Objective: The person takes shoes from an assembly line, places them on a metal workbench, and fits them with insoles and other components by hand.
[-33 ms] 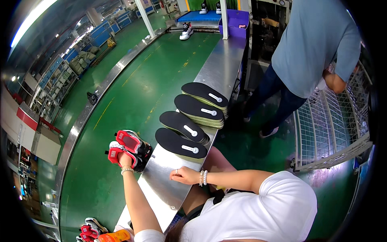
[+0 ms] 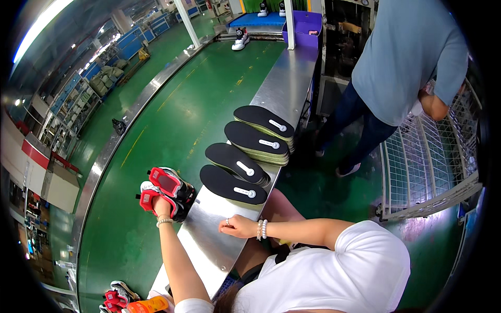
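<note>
A pair of black, white and red sneakers sits on the green belt-like surface just left of the metal ledge: the nearer sneaker (image 2: 148, 200) and the farther sneaker (image 2: 168, 182). My left hand (image 2: 163, 207) is at the nearer one, closed on it, with its fingertips partly hidden against the red part. Over the bare metal ledge (image 2: 206, 242) my right hand (image 2: 238, 227) is curled loosely, wearing a ring, with nothing seen in it. Beyond it lie several stacks of black-topped insoles (image 2: 222, 181) with greenish undersides and white marks on the heels.
Another person (image 2: 404, 68) stands at the right beside a white wire cart (image 2: 417, 161). A purple bin (image 2: 305, 30) and a white sneaker (image 2: 240, 40) are at the far end. More red sneakers (image 2: 116, 300) and an orange bottle (image 2: 148, 305) lie at the lower left.
</note>
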Available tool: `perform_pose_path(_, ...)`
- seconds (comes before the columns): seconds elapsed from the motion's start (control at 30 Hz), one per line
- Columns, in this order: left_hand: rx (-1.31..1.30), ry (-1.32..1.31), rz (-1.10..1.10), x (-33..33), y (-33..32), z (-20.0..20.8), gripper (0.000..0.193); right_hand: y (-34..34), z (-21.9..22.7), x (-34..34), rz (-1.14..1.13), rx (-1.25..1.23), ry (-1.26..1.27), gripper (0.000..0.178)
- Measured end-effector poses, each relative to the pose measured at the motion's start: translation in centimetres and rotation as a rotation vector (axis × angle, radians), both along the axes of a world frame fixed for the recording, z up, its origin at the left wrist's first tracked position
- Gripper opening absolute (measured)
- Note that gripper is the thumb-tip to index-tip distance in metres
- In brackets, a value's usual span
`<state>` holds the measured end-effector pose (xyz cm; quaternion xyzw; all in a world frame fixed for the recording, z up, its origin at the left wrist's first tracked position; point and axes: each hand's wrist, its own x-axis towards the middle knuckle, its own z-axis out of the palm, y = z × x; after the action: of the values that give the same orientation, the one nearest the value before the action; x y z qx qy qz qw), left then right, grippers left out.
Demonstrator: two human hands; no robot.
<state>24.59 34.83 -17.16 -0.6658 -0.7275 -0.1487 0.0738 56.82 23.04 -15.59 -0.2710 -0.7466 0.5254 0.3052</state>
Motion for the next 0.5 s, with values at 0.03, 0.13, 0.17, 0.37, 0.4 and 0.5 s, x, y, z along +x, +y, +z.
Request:
perform_pose_path(0.03, -0.008, -0.050, -0.050, -0.1, 0.0, 0.5, 0.018, 0.0, 0.3, 0.1, 0.014, -0.008, -0.005, 0.019)
perform_pose_path(0.13, -0.473, -0.042, -0.083, -1.5, -1.5, 3.8, 0.024, 0.0, 1.1, -0.1, 0.046, -0.015, -0.001, 0.019)
perform_pose_path(0.17, -0.523, -0.053, -0.103, -1.6, -2.1, 5.1, 0.022, 0.1, 1.3, 0.1, 0.034, -0.030, 0.015, 0.020)
perform_pose_path(0.37, 0.272, 0.071, 0.192, 6.7, -5.5, 12.1, 0.023, -0.1, 1.7, 0.2, 0.039, -0.067, 0.060, 0.022)
perform_pose_path(0.4, 0.166, -0.046, 0.255, 6.9, -5.2, 12.3, 0.032, 0.0, 1.1, 0.1, 0.029, -0.059, 0.035, 0.021)
perform_pose_path(0.5, 0.280, 0.221, 0.298, 2.4, -3.8, 7.2, 0.038, -0.2, 1.0, 0.0, -0.001, -0.127, 0.031, 0.015)
